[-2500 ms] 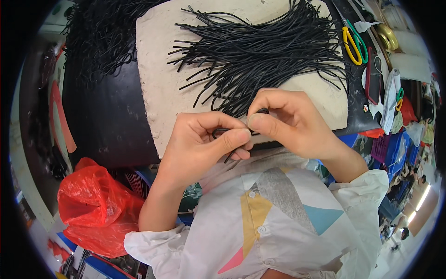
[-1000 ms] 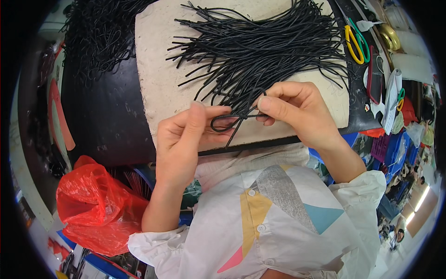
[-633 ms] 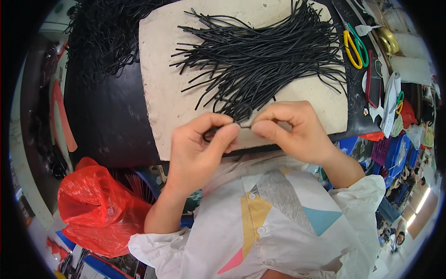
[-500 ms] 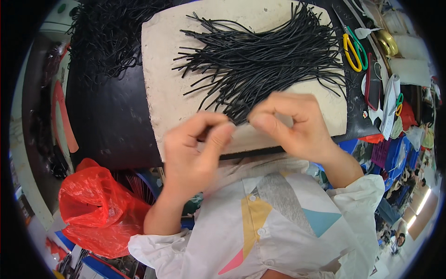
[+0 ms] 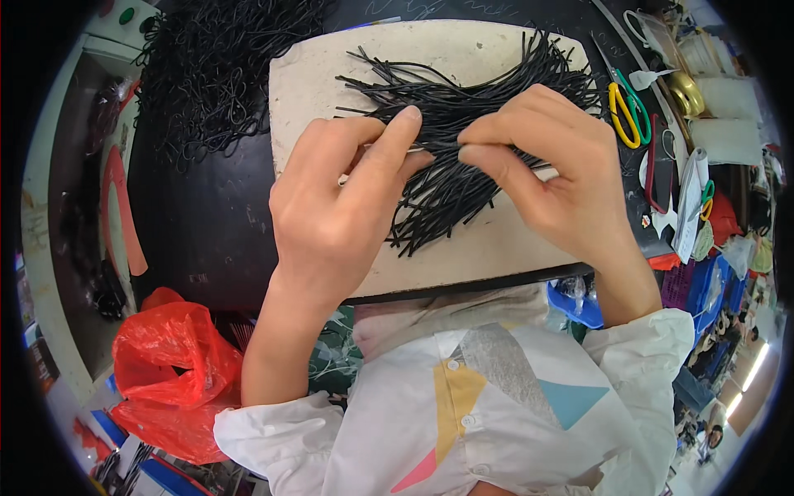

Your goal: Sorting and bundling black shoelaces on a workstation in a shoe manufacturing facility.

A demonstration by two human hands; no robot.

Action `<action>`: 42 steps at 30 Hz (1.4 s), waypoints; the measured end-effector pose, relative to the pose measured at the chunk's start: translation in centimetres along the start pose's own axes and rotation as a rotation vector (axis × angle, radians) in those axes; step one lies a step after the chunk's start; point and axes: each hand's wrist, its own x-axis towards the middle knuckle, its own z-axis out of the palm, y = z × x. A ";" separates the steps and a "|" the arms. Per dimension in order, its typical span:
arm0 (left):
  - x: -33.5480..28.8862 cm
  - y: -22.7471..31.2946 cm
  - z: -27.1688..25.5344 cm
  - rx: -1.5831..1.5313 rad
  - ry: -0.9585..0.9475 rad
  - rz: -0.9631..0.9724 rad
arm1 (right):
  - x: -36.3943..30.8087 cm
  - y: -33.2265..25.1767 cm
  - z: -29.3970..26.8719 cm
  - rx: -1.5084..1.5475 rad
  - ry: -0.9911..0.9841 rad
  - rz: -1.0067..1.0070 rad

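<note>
Showing nearest is a white button-up shirt point(image 5: 529, 446) with coloured patches, a crumpled red plastic bag point(image 5: 169, 355) sagging to its left. Beyond, the bare left hand point(image 5: 335, 194) is curling its fingers beside a raised thumb, while the bare right hand point(image 5: 558, 161) is holding thumb and forefinger a narrow gap apart; I cannot tell whether either is gripping anything. Beneath both, a fanned bundle of thin black cords point(image 5: 447, 202) is lying on a cream slab-like board point(image 5: 504, 252). Yellow-and-green-handled scissors point(image 5: 614, 112) are resting to its right, and a tangled heap of black cords point(image 5: 211, 83) is spreading far left.
</note>
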 end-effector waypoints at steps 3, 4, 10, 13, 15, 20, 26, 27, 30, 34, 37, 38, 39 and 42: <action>-0.3 -0.1 -0.4 -0.103 -0.059 -0.090 | -0.1 -1.2 -1.2 0.097 -0.095 0.011; -0.4 0.0 -0.6 -0.108 -0.077 -0.105 | -0.3 -1.6 -1.5 0.133 -0.121 0.036; -1.3 1.1 -1.6 -0.846 -0.024 -0.635 | -1.5 -1.4 -1.0 0.477 -0.081 0.313; -1.7 2.3 -2.0 -1.431 0.101 -1.088 | -2.0 -1.4 1.0 0.697 -0.009 0.486; -1.7 2.9 -1.6 -1.517 0.169 -1.173 | -2.6 -1.6 2.7 0.823 0.055 0.516; -2.2 3.6 -0.4 -1.438 0.280 -1.174 | -3.2 -2.0 4.1 0.604 0.141 0.336; -2.2 3.6 -0.9 -1.373 0.015 -1.089 | -3.6 -1.7 2.9 0.645 0.013 0.410; -2.5 3.2 -1.2 -1.347 -0.093 -1.042 | -3.7 -1.5 2.8 0.686 -0.015 0.420; -2.7 3.2 -1.5 -1.266 -0.126 -0.989 | -4.0 -1.6 2.8 0.747 0.016 0.466; -2.5 3.6 -1.6 -1.161 -0.094 -1.052 | -3.9 -2.1 2.4 0.736 0.022 0.508; -2.4 3.8 -1.9 -1.052 -0.088 -1.010 | -3.9 -1.9 2.4 0.611 0.007 0.391; -2.4 3.8 -2.1 -1.038 -0.063 -0.995 | -4.0 -1.2 2.2 0.452 -0.034 0.230; -2.4 3.7 -2.4 -1.024 -0.038 -0.980 | -4.1 -0.7 2.0 0.292 -0.074 0.071; -2.5 3.4 -2.8 -1.026 -0.003 -0.970 | -4.2 -1.2 1.0 0.032 -0.099 0.029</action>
